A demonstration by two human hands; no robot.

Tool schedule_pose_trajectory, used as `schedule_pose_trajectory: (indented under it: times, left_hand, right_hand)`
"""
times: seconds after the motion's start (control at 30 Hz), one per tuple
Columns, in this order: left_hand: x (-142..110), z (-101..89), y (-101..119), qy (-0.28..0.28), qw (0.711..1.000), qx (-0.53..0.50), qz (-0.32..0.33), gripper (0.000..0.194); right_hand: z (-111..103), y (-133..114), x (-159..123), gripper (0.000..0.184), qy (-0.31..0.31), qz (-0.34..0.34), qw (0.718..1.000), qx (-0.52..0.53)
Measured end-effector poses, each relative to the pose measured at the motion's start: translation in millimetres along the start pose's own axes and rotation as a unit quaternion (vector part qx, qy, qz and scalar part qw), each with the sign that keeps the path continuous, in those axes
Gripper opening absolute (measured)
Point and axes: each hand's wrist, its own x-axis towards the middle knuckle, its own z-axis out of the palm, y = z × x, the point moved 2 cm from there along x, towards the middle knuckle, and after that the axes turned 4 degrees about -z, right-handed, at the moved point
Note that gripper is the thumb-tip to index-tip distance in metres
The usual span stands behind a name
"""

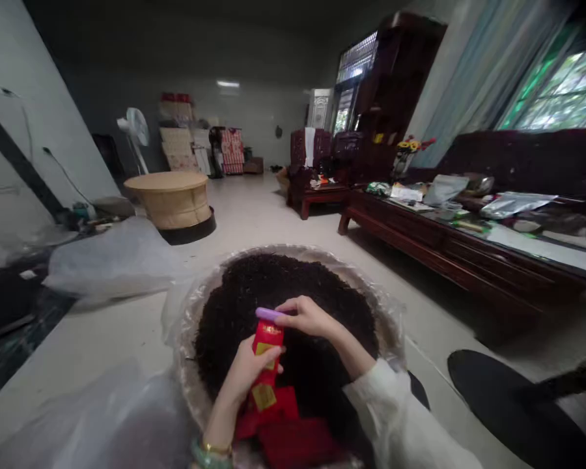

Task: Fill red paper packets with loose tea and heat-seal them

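My left hand (252, 365) is closed around a red packet (269, 331) with a yellow label, held upright. At the packet's top edge lies a purple bag clip (268, 314), pinched by my right hand (305, 316). Whether the clip is fastened cannot be made out. Both hands are over a big round basket (188, 365) lined with clear plastic. Dark, loose dried leaves (283, 277), looking like tea, fill it. More red packets (297, 443) lie at the near side of the basket, below my hands, partly blurred.
Clear plastic sheeting (112, 260) lies on the floor at the left. A round wooden tub (176, 202) and a fan (137, 127) stand behind it. On the right is a long dark wooden table (420, 241) with bags and papers. A black round base (498, 391) sits at the lower right.
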Motion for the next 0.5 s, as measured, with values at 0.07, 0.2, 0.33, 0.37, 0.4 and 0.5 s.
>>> schedule_pose_trajectory:
  times: [0.07, 0.2, 0.33, 0.37, 0.4, 0.5]
  left_hand:
    - [-1.8, 1.2, 1.3, -0.003, 1.000, -0.003, -0.003, 0.051]
    - [-7.0, 3.1, 3.4, -0.014, 1.000, -0.013, -0.005, 0.054]
    - [-12.6, 2.2, 2.5, -0.026, 0.999, -0.037, -0.013, 0.056]
    - [-13.5, 1.4, 1.5, -0.027, 0.999, -0.043, -0.017, 0.057]
    - [-14.0, 0.5, 0.2, -0.028, 0.998, -0.048, -0.021, 0.057]
    - [-14.3, -0.6, -3.6, -0.032, 0.997, -0.059, -0.032, 0.056]
  right_hand:
    - [0.0, -0.3, -2.5, 0.035, 0.009, 0.002, 1.000, -0.002]
    - [2.4, 1.5, -5.9, 0.030, 0.031, -0.001, 1.000, -0.005]
    - [7.9, 8.0, -7.8, 0.028, 0.049, 0.024, 0.998, 0.032]
    - [9.4, 10.4, -8.6, 0.030, 0.045, 0.041, 0.997, 0.053]
    - [10.5, 13.0, -9.8, 0.033, 0.039, 0.057, 0.995, 0.075]
    - [10.6, 20.5, -15.0, 0.046, 0.019, 0.092, 0.986, 0.136]
